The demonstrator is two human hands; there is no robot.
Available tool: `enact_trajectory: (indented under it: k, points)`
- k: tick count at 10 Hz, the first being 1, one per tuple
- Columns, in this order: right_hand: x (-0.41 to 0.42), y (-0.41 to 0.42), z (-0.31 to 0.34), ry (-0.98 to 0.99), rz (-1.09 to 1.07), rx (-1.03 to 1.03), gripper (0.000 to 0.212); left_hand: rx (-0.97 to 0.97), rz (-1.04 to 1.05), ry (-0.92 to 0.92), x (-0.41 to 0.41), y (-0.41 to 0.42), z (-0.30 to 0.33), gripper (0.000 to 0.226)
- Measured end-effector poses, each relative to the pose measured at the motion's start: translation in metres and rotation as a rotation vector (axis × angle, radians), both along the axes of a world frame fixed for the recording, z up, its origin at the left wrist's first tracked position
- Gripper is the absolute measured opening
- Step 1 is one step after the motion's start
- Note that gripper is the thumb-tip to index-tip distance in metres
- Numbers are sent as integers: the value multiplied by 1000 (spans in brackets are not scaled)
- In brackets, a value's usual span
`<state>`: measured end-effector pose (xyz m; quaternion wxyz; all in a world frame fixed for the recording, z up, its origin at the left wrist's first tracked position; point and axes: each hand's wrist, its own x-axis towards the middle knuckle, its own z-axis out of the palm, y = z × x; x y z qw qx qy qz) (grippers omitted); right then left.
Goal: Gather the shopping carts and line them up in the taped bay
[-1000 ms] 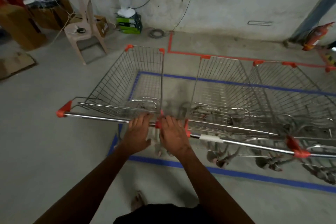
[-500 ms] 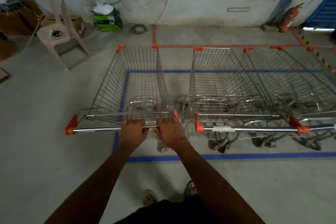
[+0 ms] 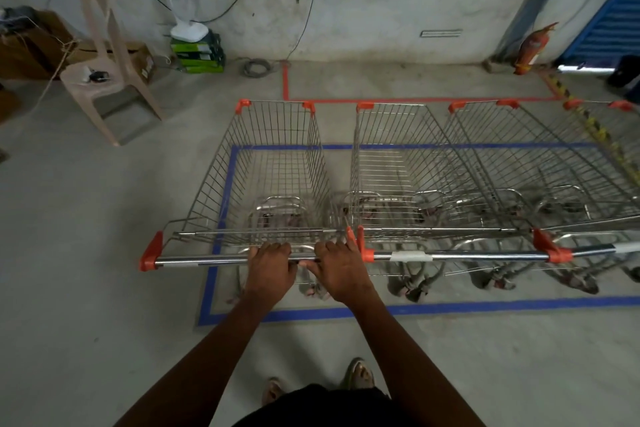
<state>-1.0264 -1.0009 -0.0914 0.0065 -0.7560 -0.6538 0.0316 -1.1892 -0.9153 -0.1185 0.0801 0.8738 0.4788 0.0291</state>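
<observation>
Closer in went the leftmost shopping cart (image 3: 273,177), its handle (image 3: 221,258) now end to end with the neighbouring cart (image 3: 408,170) handle, red end caps touching. Left hand (image 3: 272,270) and right hand (image 3: 341,272) both had their grip curled over that handle bar. All carts stood side by side inside the blue taped bay (image 3: 214,274) on the concrete floor (image 3: 86,253).

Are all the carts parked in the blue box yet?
Nearly. Three carts already stand side by side in the blue tape box. Both hands, left and right, grip the leftmost cart's handle; its left side overhangs the tape and needs straightening.
</observation>
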Motion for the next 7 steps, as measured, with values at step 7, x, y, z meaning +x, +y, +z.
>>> enact_trajectory:
  k: [7]
  points:
    - [16, 2, -1, 219, 9, -2, 57, -247, -92, -4, 0, 6, 26, 83]
